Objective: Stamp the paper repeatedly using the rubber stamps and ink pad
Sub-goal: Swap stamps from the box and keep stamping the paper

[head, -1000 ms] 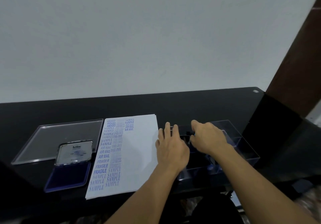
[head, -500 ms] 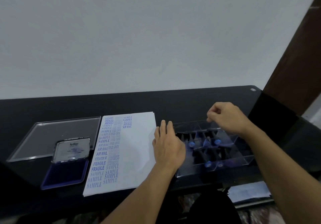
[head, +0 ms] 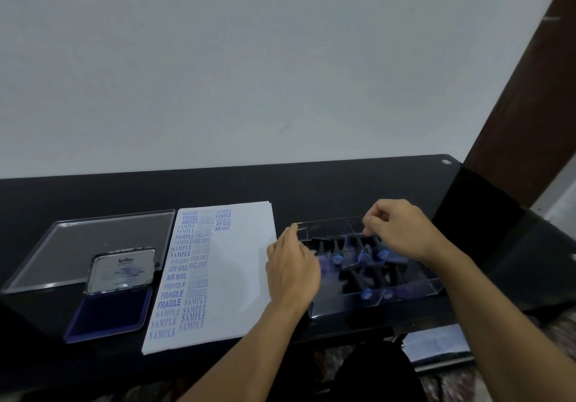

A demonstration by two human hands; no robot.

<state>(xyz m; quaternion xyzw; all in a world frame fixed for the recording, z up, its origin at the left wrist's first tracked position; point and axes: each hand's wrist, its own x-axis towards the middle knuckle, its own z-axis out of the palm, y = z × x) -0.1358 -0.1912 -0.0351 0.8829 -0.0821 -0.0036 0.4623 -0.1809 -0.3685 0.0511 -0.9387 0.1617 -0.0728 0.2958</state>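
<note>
A white paper (head: 240, 277) with columns of blue stamped words lies mid-table. Left of it the ink pad (head: 109, 312) sits with its blue pad bared and its metal lid (head: 122, 269) tilted up. To the right stands a clear stamp box (head: 408, 295) holding several black-handled rubber stamps (head: 369, 280). My left hand (head: 293, 272) is at the box's left side, fingertips pinching its far-left corner. My right hand (head: 402, 234) hovers over the back middle of the box, fingers curled and pinching a thin clear edge there.
A flat clear plastic lid (head: 93, 242) lies at the left behind the ink pad. The black table (head: 311, 189) ends at a white wall behind. A brown post (head: 523, 105) rises at the right. Papers (head: 436, 345) lie below the table's front edge.
My left hand has slid from the paper's edge to the box's far-left corner. My right hand lifted off the stamps and has come back down to pinch the box's clear edge.
</note>
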